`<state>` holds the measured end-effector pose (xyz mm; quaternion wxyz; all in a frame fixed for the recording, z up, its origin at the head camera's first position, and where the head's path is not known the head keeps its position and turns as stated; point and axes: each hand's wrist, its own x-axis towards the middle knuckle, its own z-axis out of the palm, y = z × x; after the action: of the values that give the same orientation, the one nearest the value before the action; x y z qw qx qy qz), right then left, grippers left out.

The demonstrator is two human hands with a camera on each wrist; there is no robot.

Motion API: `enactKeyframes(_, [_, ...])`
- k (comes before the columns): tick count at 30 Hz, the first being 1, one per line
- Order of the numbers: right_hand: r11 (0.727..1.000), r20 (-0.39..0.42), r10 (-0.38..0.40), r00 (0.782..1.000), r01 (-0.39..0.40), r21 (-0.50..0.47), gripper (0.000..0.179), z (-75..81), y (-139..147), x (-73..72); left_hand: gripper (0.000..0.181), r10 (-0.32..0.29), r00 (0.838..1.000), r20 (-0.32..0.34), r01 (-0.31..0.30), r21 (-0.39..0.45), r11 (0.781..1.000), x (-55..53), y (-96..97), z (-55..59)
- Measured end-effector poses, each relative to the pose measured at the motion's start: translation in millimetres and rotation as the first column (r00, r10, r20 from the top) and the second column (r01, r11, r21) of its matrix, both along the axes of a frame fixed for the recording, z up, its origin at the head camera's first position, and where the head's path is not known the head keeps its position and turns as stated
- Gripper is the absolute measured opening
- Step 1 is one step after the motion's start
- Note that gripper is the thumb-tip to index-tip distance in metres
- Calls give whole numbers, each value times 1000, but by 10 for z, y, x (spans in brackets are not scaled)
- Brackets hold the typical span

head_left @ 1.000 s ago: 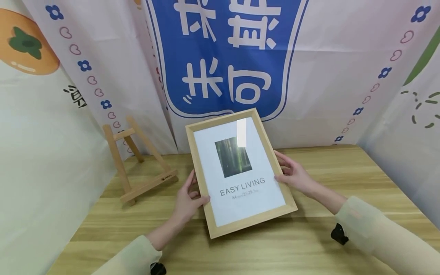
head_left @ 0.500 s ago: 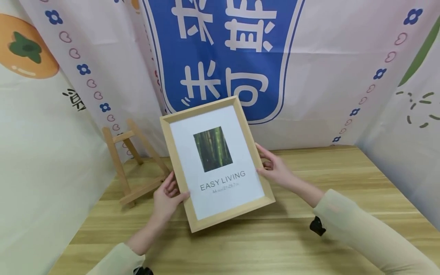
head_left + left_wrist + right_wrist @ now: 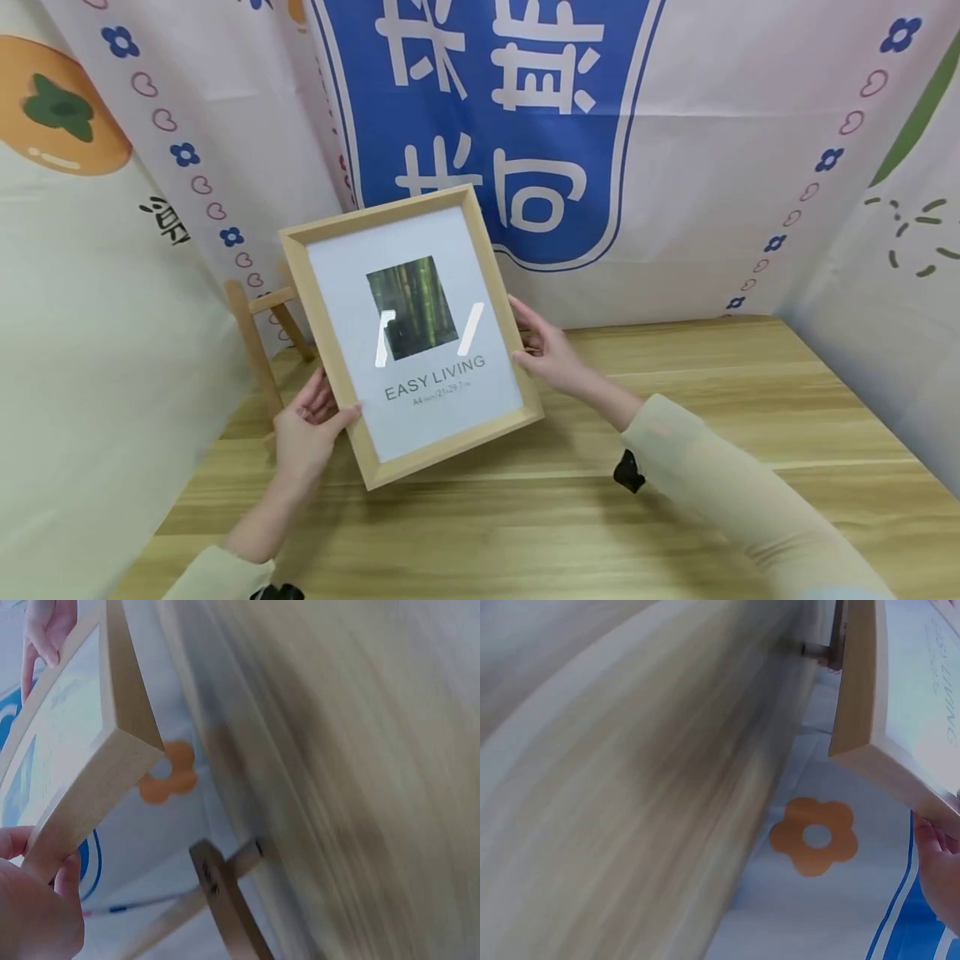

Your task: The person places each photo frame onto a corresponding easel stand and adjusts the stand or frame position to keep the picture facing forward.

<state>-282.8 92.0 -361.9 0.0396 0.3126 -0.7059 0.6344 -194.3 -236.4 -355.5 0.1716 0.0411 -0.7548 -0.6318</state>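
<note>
A light wooden picture frame (image 3: 420,333) with a bamboo photo and the words EASY LIVING is held up off the table, tilted back. My left hand (image 3: 306,425) grips its left side, thumb on the front edge and fingers behind. On the opposite side my right hand (image 3: 551,350) pinches the edge the same way. Behind the frame's left side stands a small wooden easel (image 3: 255,342), mostly hidden in the head view. The left wrist view shows the easel's lower ledge (image 3: 229,900) below the frame's corner, apart from it.
The wood-grain table (image 3: 637,517) spreads under both arms. A white printed cloth (image 3: 690,208) with a blue panel hangs behind it, and further cloth (image 3: 90,333) closes off the left side.
Both hands have carried the picture frame left and upward, from the middle of the table to in front of the easel, which it now partly covers. The grip stays the same.
</note>
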Motion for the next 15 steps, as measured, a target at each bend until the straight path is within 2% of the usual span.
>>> enactKeyframes(4, [1000, -26, 15, 1000, -15, 0, 80, 46, -168, -54, 76, 50, 996, -69, -51, -17, 999, 6, -129, 25])
enactKeyframes(8, [1000, -44, 10, 999, -9, 13, 80, 82, -330, -104, 75, 59, 989, -135, -56, 21, 998, 3, -252, 36])
enactKeyframes(15, [1000, -80, 17, 997, -17, -5, 79, 114, -606, -187, 79, 68, 993, -95, -62, 70, 996, 34, -445, 61])
